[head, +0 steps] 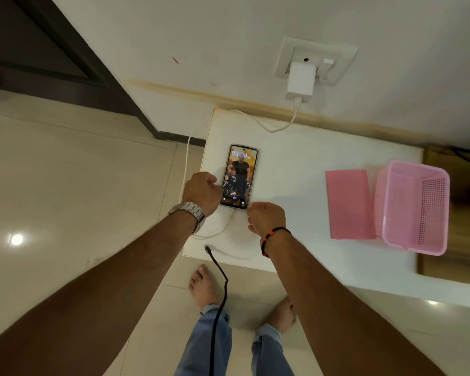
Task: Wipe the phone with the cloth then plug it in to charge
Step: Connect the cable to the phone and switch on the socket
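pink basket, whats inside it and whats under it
The basket looks empty: only its perforated walls and floor show. A flat pink cloth lies beside it on the white table, its right edge against or slightly under the basket; I cannot tell which.

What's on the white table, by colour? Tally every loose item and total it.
Pink: 2, cloth and basket
White: 1, charging cable
Black: 1, cable
Multicoloured lit screen: 1, phone
Total: 5
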